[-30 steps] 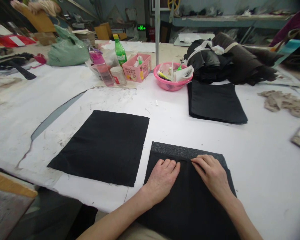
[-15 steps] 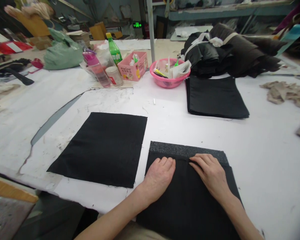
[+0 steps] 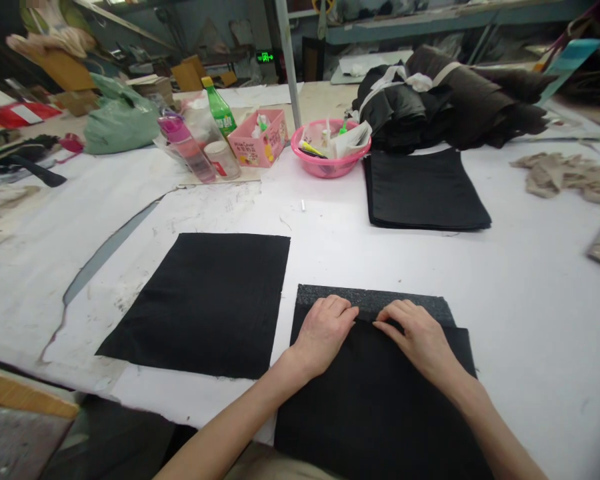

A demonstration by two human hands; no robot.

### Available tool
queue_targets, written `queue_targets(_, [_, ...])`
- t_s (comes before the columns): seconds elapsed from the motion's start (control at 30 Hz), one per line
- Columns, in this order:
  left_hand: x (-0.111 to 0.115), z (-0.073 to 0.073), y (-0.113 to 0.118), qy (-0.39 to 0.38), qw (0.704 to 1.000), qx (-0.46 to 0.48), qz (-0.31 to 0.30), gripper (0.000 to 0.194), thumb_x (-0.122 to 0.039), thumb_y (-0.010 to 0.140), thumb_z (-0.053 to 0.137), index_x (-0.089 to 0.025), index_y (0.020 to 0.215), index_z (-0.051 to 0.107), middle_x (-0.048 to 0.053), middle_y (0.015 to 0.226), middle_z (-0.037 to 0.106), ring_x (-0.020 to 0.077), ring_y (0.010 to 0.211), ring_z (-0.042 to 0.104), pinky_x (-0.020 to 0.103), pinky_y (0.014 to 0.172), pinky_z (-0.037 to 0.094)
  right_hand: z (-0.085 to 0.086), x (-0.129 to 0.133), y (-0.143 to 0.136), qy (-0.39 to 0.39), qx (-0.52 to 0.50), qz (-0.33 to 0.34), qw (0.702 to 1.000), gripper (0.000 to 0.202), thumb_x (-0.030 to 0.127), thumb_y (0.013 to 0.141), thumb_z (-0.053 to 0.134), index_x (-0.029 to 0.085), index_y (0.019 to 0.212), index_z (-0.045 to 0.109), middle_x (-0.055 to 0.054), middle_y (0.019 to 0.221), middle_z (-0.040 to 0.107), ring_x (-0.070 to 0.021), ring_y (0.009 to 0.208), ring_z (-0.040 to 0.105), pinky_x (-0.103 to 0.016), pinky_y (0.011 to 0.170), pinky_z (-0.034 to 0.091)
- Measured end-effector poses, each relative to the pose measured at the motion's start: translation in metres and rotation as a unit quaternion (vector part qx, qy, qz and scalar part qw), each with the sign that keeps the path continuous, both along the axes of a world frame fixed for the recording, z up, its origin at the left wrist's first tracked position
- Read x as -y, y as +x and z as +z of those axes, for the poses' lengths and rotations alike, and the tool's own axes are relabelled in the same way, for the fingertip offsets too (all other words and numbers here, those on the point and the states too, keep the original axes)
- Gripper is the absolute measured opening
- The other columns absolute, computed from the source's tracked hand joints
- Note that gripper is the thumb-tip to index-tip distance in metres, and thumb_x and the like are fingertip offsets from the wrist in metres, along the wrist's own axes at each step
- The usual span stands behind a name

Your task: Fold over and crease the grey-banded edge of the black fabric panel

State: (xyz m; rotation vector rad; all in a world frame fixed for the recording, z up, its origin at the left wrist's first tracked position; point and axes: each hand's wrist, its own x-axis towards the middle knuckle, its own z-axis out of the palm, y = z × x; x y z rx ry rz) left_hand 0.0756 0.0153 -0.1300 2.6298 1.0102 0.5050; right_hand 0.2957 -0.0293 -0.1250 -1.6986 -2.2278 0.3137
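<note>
In front of me a black fabric panel (image 3: 380, 407) lies over a dark grey speckled board (image 3: 420, 305), whose far strip shows past the fabric. My left hand (image 3: 327, 330) is closed on the fabric's far edge, left of its middle, with the fingertips pressed together. A little to the right, my right hand (image 3: 415, 333) pinches the same edge between thumb and fingers. A short stretch of edge shows between the two hands. Left of the panel, a separate black fabric piece (image 3: 205, 300) lies flat on the white table covering (image 3: 350, 257).
A stack of black fabric pieces (image 3: 425, 190) lies at the back right, before dark bundled cloth (image 3: 405, 100). Farther left stand a pink basin (image 3: 330, 167), a pink box (image 3: 265, 143), a jar (image 3: 223, 160) and bottles. Another person (image 3: 55, 30) is at the far left.
Both hands have shifted along the fabric's far edge and the left hand has moved slightly up. The fabric there now lies more folded, and the whole view has shifted a little.
</note>
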Motion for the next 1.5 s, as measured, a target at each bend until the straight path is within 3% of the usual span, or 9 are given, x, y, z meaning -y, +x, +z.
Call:
queue_targets(0.17, [-0.002,-0.004,0.0,-0.083,0.994,0.074,-0.013,0.019,-0.021,0.097,0.052,-0.018,0.113,0.061,0.005,0.099,0.062,0.0179,0.096,0.057,0.033,0.084,0.047,0.001,0.006,0.005,-0.027,-0.063,-0.026,0.997,0.018,0.038,0.097,0.052,0.024,0.087,0.06,0.0,0.086,0.063,-0.0173,0.08,0.057,-0.032,0.073,0.042])
queue_targets(0.3, [-0.004,0.0,-0.004,-0.182,0.971,0.151,-0.034,0.02,-0.023,0.096,0.055,-0.018,0.113,0.063,0.003,0.095,0.06,0.0143,0.088,0.059,0.026,0.079,0.049,0.005,0.009,0.006,-0.049,-0.102,-0.045,0.993,0.019,0.04,0.096,0.053,0.025,0.087,0.061,0.001,0.087,0.064,-0.0174,0.081,0.058,-0.032,0.074,0.044])
queue_targets(0.43, [-0.006,0.005,-0.008,-0.228,0.953,0.194,-0.044,0.016,-0.023,0.094,0.059,-0.018,0.107,0.066,0.002,0.091,0.059,0.0127,0.086,0.059,0.024,0.078,0.048,0.007,0.01,0.006,-0.068,-0.135,-0.048,0.987,0.019,0.04,0.095,0.054,0.025,0.086,0.061,0.001,0.087,0.065,-0.0171,0.081,0.059,-0.031,0.073,0.046])
queue_targets(0.63, [-0.007,0.007,-0.011,-0.244,0.947,0.204,-0.042,0.013,-0.023,0.093,0.059,-0.017,0.101,0.069,0.002,0.088,0.059,0.0127,0.084,0.059,0.023,0.076,0.046,0.011,0.009,0.007,-0.069,-0.126,-0.02,0.989,0.02,0.039,0.095,0.053,0.025,0.087,0.063,0.0,0.087,0.065,-0.0167,0.081,0.06,-0.03,0.074,0.047])
queue_targets(0.87, [-0.007,0.008,-0.013,-0.261,0.943,0.202,-0.038,0.013,-0.025,0.094,0.058,-0.018,0.096,0.07,0.001,0.086,0.06,0.0129,0.081,0.058,0.023,0.075,0.043,0.018,0.004,-0.001,-0.078,-0.124,0.046,0.988,0.015,0.036,0.096,0.055,0.027,0.106,0.063,-0.001,0.097,0.063,-0.0173,0.088,0.058,-0.031,0.079,0.045])
queue_targets(1.13, [-0.01,0.011,-0.013,-0.317,0.924,0.213,-0.028,0.015,-0.025,0.094,0.057,-0.017,0.089,0.069,0.0,0.085,0.063,0.0128,0.081,0.059,0.022,0.074,0.042,0.018,0.001,-0.006,-0.097,-0.181,0.033,0.978,0.011,0.032,0.097,0.054,0.026,0.094,0.063,0.002,0.09,0.06,-0.0144,0.084,0.057,-0.027,0.076,0.041])
queue_targets(1.37, [-0.012,0.017,-0.013,-0.317,0.927,0.194,-0.038,0.016,-0.024,0.095,0.053,-0.016,0.085,0.064,0.0,0.084,0.061,0.0127,0.08,0.057,0.023,0.073,0.041,0.022,0.001,-0.008,-0.118,-0.17,0.021,0.978,0.015,0.032,0.099,0.05,0.024,0.09,0.06,0.003,0.087,0.059,-0.0138,0.082,0.055,-0.028,0.074,0.039])
queue_targets(1.5, [-0.011,0.018,-0.012,-0.312,0.929,0.197,-0.028,0.011,-0.023,0.094,0.055,-0.018,0.094,0.065,0.001,0.088,0.062,0.0131,0.081,0.057,0.023,0.074,0.042,0.023,0.001,-0.008,-0.126,-0.166,0.014,0.978,0.014,0.032,0.098,0.05,0.025,0.09,0.059,0.003,0.088,0.059,-0.0139,0.081,0.055,-0.028,0.074,0.039])
